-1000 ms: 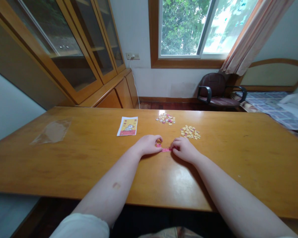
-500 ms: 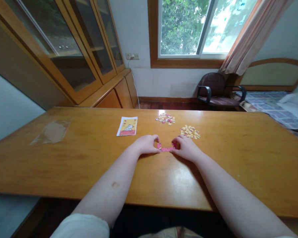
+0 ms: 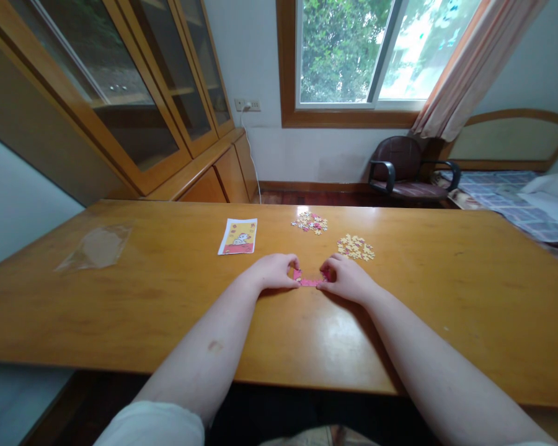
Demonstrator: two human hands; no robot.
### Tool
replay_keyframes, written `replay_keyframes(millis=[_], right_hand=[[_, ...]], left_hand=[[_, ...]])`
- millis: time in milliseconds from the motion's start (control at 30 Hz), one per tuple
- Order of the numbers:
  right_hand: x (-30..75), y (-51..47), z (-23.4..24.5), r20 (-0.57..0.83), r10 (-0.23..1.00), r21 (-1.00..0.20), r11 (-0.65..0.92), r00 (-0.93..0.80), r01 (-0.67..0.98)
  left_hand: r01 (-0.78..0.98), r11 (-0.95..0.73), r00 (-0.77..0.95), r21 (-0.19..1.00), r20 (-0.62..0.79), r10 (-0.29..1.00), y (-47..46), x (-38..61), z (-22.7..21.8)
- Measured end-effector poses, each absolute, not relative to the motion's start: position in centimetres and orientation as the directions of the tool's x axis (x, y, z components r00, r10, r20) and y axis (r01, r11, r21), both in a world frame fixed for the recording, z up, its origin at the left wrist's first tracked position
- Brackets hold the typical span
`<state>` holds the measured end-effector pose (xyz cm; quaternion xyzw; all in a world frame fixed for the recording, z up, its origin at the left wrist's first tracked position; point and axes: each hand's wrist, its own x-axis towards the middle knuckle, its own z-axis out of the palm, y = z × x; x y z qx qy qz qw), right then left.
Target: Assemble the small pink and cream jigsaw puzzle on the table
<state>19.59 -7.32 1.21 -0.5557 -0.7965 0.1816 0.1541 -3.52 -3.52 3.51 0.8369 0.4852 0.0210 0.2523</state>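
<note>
A joined strip of pink jigsaw puzzle pieces [image 3: 309, 282] lies on the wooden table, its two ends turned up away from me in a shallow U. My left hand [image 3: 278, 271] grips the left end between thumb and fingers. At the right end, my right hand [image 3: 345, 275] is closed on the puzzle in the same way, hiding part of it. Just beyond my right hand is a loose heap of yellowish puzzle pieces [image 3: 356, 247]. A second heap with pink and pale pieces [image 3: 310, 222] sits farther back.
A picture card [image 3: 239, 236] with a white animal on yellow and pink lies beyond my left hand. Far left on the table [image 3: 167, 310] is a clear plastic bag [image 3: 100, 246]. A chair [image 3: 402, 167] stands past the far edge, and a glass-door cabinet [image 3: 139, 93] at left.
The pink strip has shifted very slightly toward me and to the left, with both hands still on its ends. The heaps and the card stay where they were.
</note>
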Motion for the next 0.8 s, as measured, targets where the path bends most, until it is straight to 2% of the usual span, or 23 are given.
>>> replay_keyframes(millis=[333, 800], right_hand=[[19.52, -7.43, 1.26, 0.012, 0.898, -0.508, 0.384, -0.439, 0.771], [19.60, -7.39, 1.36, 0.019, 0.884, -0.509, 0.411, -0.467, 0.757]], left_hand=[[0.787, -0.407, 0.563, 0.464, -0.269, 0.782, -3.42, -3.66, 3.59], [0.785, -0.429, 0.582, 0.446, -0.296, 0.758, -3.45, -3.71, 4.01]])
